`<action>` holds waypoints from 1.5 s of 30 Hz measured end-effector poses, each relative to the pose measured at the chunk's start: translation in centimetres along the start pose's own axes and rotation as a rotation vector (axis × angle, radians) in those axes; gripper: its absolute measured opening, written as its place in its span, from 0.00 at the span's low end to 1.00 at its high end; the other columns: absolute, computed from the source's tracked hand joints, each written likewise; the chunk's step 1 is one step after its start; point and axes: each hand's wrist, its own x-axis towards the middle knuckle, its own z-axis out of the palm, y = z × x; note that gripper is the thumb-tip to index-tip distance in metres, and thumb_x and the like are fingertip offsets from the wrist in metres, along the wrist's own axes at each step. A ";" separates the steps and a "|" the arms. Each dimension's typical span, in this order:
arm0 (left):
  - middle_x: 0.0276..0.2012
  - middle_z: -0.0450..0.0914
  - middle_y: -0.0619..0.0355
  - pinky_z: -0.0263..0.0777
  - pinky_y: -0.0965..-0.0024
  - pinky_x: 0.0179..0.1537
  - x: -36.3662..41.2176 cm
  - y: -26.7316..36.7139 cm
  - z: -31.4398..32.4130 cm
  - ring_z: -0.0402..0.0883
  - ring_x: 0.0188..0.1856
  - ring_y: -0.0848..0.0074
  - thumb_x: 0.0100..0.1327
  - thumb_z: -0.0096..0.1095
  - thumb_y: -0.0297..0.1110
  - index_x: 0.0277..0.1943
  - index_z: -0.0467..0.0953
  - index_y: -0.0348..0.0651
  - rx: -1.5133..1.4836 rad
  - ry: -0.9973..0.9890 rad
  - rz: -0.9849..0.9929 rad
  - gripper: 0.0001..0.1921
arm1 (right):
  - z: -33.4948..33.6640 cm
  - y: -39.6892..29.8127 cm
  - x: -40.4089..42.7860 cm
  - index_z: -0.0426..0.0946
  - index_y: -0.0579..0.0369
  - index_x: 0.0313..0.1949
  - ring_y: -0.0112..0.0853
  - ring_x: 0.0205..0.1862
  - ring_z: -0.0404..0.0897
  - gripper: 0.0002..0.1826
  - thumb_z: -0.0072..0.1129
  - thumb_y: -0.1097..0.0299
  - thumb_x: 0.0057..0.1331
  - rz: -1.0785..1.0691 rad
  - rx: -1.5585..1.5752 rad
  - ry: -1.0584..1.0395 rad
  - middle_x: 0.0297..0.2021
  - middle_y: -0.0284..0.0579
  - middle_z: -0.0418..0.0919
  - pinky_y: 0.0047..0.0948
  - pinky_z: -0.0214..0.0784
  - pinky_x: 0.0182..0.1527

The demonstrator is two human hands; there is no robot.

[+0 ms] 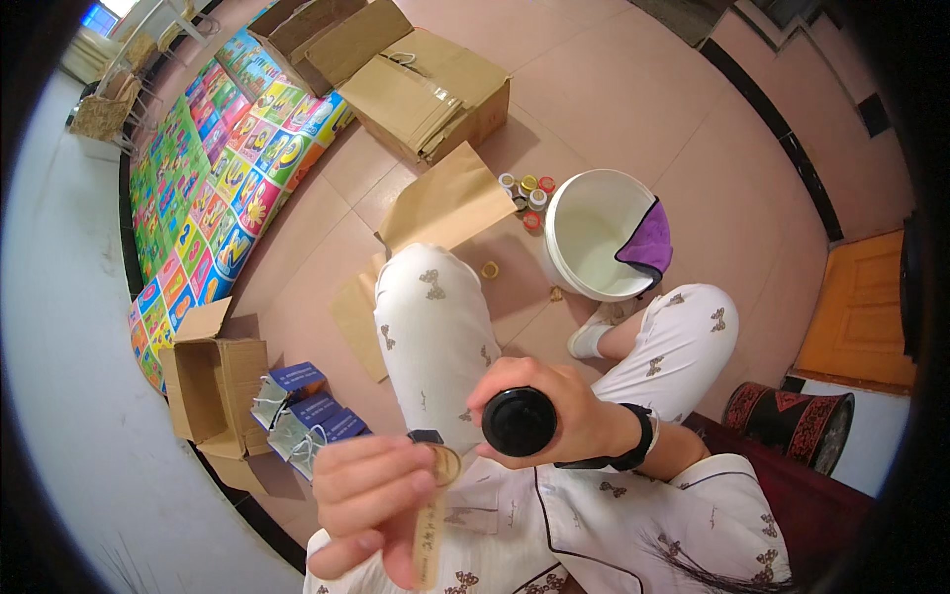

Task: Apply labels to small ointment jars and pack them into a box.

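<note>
My left hand (367, 490) pinches a narrow tan label strip (428, 538) that bears writing. Its round upper end (447, 465) carries a ring shape, beside a small dark piece (425, 437) whose kind I cannot tell. My right hand (582, 416) is wrapped around a dark cylindrical object, perhaps a bottle, seen end-on with its round black end (519, 422) facing up. The rest of that object is hidden below my fist. The two hands are close together over my lap, apart from each other.
Beyond my knees stand a white bucket (586, 230) with a purple cloth (653, 241) over its rim, several small lidded jars (528, 183) and brown paper (445, 200). Cardboard boxes (430, 89), paper gift bags (312, 408) and a colourful play mat (223, 200) lie farther out; a patterned drum-shaped container (790, 427) is at right.
</note>
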 end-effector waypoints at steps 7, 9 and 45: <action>0.33 0.80 0.49 0.62 0.47 0.53 0.3 -1.7 3.1 0.80 0.38 0.58 0.64 0.42 0.60 0.44 0.59 0.42 0.192 -0.203 -0.350 0.26 | 0.4 2.5 0.7 0.67 0.55 0.47 0.40 0.39 0.74 0.23 0.60 0.79 0.49 -0.251 -0.405 0.025 0.38 0.44 0.73 0.37 0.69 0.37; 0.37 0.79 0.48 0.57 0.45 0.57 -0.5 -2.6 4.1 0.79 0.42 0.57 0.64 0.43 0.59 0.44 0.61 0.42 0.191 -0.368 -0.378 0.25 | 0.5 3.9 0.2 0.67 0.55 0.46 0.41 0.39 0.74 0.21 0.57 0.77 0.51 -0.253 -0.503 -0.041 0.38 0.45 0.72 0.36 0.69 0.37; 0.53 0.70 0.48 0.69 0.56 0.50 -2.6 -0.7 4.3 0.72 0.51 0.60 0.62 0.33 0.68 0.56 0.61 0.39 -0.738 0.284 -1.293 0.37 | -1.8 1.4 0.0 0.68 0.52 0.51 0.48 0.62 0.59 0.31 0.71 0.64 0.47 -0.186 -0.380 0.186 0.57 0.54 0.63 0.43 0.57 0.59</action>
